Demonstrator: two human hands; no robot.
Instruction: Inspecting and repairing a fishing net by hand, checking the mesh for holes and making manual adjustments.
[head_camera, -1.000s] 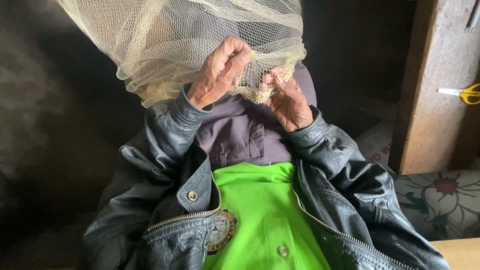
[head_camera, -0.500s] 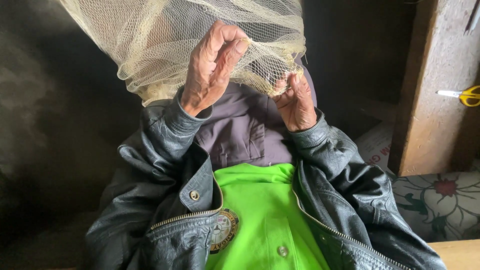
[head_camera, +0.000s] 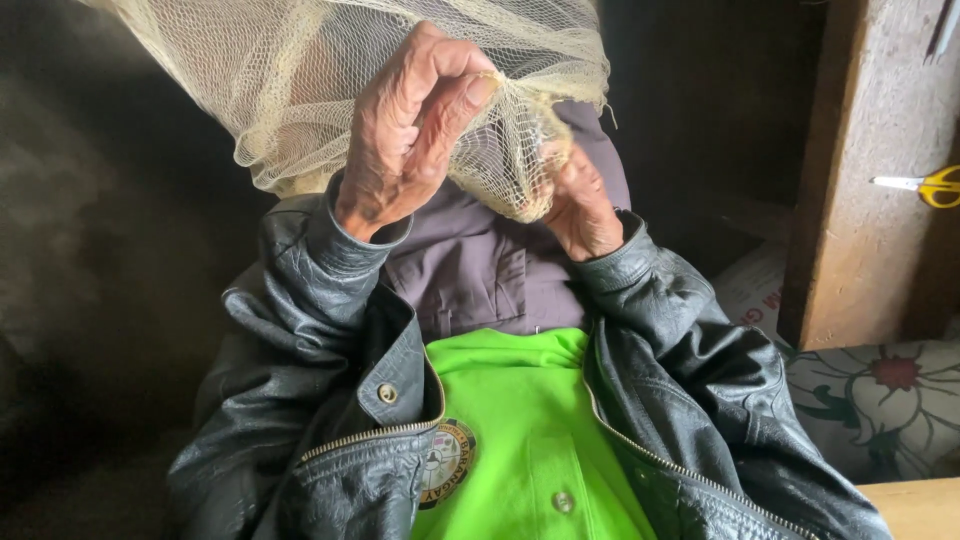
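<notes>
Fingers (head_camera: 455, 95) of the left hand (head_camera: 400, 150) are pinching the pale net (head_camera: 300, 90) shut at its edge. The right hand (head_camera: 580, 200) is gripping bunched mesh below. The net is looking light, limp and snag-prone, best held at the gathered hem.

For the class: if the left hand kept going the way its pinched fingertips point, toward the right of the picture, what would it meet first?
The left hand already pinches the cream net. Going on, it would probably meet more net, then the right hand; depth is unclear.
</notes>
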